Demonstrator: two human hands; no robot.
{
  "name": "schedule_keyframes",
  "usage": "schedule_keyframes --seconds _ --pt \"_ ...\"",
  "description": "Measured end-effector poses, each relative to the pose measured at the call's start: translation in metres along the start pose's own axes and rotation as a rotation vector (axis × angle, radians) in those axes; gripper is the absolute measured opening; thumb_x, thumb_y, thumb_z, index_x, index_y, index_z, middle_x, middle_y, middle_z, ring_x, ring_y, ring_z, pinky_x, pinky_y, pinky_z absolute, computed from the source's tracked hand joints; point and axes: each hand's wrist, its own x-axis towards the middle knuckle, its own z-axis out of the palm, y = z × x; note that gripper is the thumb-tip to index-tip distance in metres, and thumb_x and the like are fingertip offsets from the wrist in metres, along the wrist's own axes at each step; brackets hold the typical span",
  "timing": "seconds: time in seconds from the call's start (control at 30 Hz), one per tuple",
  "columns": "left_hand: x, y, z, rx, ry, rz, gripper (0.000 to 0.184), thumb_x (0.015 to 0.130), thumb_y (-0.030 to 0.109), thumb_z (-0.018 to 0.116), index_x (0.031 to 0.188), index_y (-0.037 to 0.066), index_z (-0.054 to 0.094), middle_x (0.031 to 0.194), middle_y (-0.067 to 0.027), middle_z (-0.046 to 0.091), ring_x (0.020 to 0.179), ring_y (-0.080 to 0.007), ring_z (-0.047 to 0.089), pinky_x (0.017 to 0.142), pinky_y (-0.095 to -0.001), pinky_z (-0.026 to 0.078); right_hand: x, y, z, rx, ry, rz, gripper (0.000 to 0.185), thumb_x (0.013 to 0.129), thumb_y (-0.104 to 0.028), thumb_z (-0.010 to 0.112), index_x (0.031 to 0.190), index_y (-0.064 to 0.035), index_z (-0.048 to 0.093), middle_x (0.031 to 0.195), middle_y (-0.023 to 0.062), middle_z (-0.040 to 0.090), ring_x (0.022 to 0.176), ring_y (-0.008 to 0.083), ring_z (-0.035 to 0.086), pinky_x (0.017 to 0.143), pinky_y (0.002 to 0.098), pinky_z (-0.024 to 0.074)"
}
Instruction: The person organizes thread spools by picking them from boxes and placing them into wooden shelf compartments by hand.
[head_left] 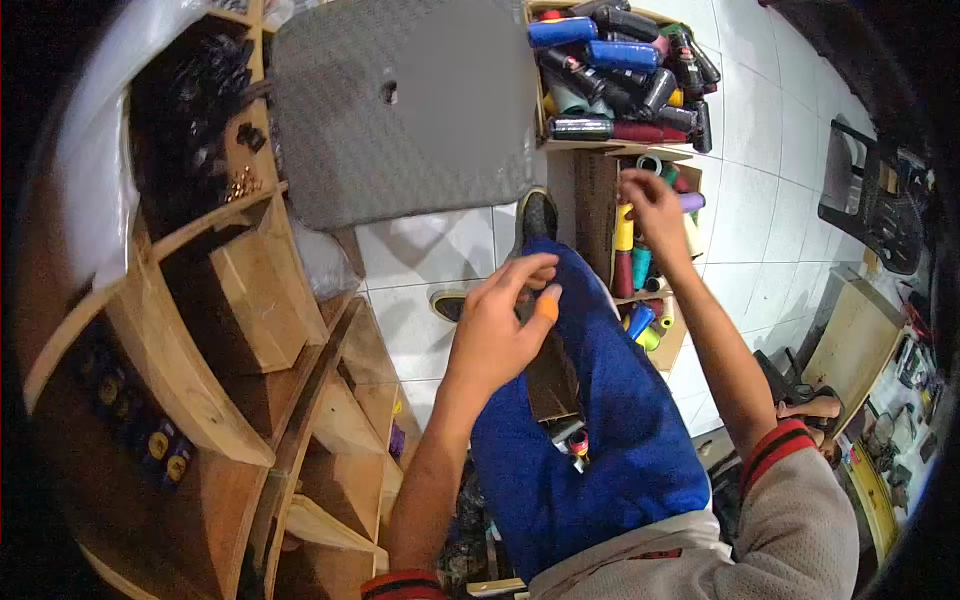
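My left hand [505, 320] is over my left thigh, its fingers bent and the thumb apart from them, with nothing visible between. An orange band or wrap [546, 306] is around the thumb. My right hand [655, 215] hovers over an open cardboard box [597, 215] of thread spools, its fingers loosely curled and apart, holding nothing visible. Near it are a yellow spool [624, 228], a purple spool [691, 202], a dark red spool [623, 273] and a teal spool [641, 272].
Wrapped spools fill a larger box [616, 146] ahead. A grey padded surface [420, 120] lies front left. Wooden shelves [270, 300] curve along the left. At the right are a black chair-like frame [870, 200] and a cluttered wooden piece [850, 325]. Tiled floor [745, 210] shows between.
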Motion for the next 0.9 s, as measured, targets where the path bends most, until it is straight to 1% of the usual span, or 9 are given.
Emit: schedule_keyframes --seconds 0.1,0.17,0.23,0.33,0.43,0.47,0.6,0.7,0.9 --pt "0.046 0.013 0.012 -0.021 -0.058 0.025 0.029 0.084 0.004 0.059 0.113 0.000 0.057 0.101 -0.0122 0.066 0.092 -0.0181 0.064 0.079 -0.0290 0.049 0.053 0.003 -0.023 0.069 0.200 0.145 0.030 0.087 -0.022 0.061 0.107 -0.0003 0.061 0.091 0.0079 0.066 0.076 0.0117 0.061 0.062 0.0243 0.0483" --pt "0.075 0.025 0.019 -0.036 -0.093 0.044 0.028 0.085 0.005 0.057 0.113 0.000 0.057 0.100 -0.0117 0.065 0.092 -0.0173 0.064 0.078 -0.0287 0.050 0.099 0.021 -0.035 -0.255 0.335 -0.021 0.043 0.081 -0.031 0.067 0.111 -0.0010 0.059 0.094 0.0152 0.066 0.081 0.0250 0.064 0.074 0.0349 0.0496" --pt "0.099 0.037 0.027 -0.080 -0.119 0.023 0.027 0.086 0.005 0.057 0.112 0.000 0.057 0.099 -0.0115 0.065 0.091 -0.0169 0.063 0.078 -0.0284 0.050 0.125 -0.003 -0.034 -0.336 0.370 0.064 0.051 0.077 -0.028 0.070 0.117 -0.0012 0.054 0.103 0.0179 0.063 0.095 0.0327 0.060 0.087 0.0388 0.0451" --pt "0.127 0.047 0.039 -0.096 -0.117 0.011 0.026 0.086 0.004 0.056 0.112 0.000 0.057 0.098 -0.0106 0.065 0.092 -0.0161 0.063 0.078 -0.0280 0.050 0.164 -0.002 -0.029 -0.658 0.517 -0.516 0.058 0.071 -0.020 0.072 0.122 -0.0047 0.050 0.114 0.0158 0.057 0.107 0.0338 0.052 0.094 0.0404 0.0405" --pt "0.144 0.051 0.046 -0.112 -0.131 -0.027 0.025 0.087 0.005 0.056 0.112 0.000 0.057 0.098 -0.0103 0.065 0.092 -0.0155 0.063 0.079 -0.0278 0.049 0.185 -0.024 -0.030 -0.962 0.289 -0.637 0.065 0.066 -0.012 0.071 0.126 -0.0093 0.047 0.122 0.0149 0.051 0.116 0.0331 0.045 0.097 0.0444 0.0366" --pt "0.147 0.051 0.047 -0.119 -0.132 -0.037 0.025 0.087 0.006 0.056 0.112 0.000 0.057 0.098 -0.0103 0.065 0.092 -0.0153 0.063 0.079 -0.0276 0.049 0.197 -0.016 -0.026 -1.080 0.309 -0.668 0.055 0.069 -0.011 0.066 0.122 -0.0125 0.051 0.118 0.0104 0.055 0.114 0.0274 0.048 0.093 0.0478 0.0364" --pt "0.155 0.039 0.049 -0.153 -0.119 -0.114 0.024 0.089 0.007 0.055 0.112 0.000 0.057 0.098 -0.0100 0.065 0.092 -0.0151 0.062 0.080 -0.0272 0.049 0.211 -0.017 -0.029 -1.169 0.264 -0.738 0.040 0.074 -0.014 0.060 0.113 -0.0133 0.056 0.112 0.0009 0.059 0.113 0.0200 0.049 0.091 0.0472 0.0337" --pt "0.158 0.031 0.045 -0.214 -0.072 -0.163 0.023 0.090 0.008 0.054 0.112 0.000 0.057 0.098 -0.0100 0.064 0.090 -0.0151 0.062 0.079 -0.0265 0.048 0.197 -0.025 -0.035 -1.171 0.153 -0.653 0.048 0.071 -0.016 0.065 0.118 -0.0130 0.053 0.120 0.0038 0.054 0.115 0.0217 0.047 0.090 0.0453 0.0356" --pt "0.173 0.022 0.040 -0.315 0.008 -0.174 0.024 0.091 0.009 0.054 0.112 -0.001 0.056 0.098 -0.0102 0.064 0.087 -0.0147 0.062 0.078 -0.0248 0.048 0.214 -0.013 -0.031 -1.163 0.174 -0.695 0.055 0.067 -0.015 0.067 0.120 -0.0123 0.052 0.116 0.0040 0.055 0.111 0.0210 0.050 0.092 0.0479 0.0338"
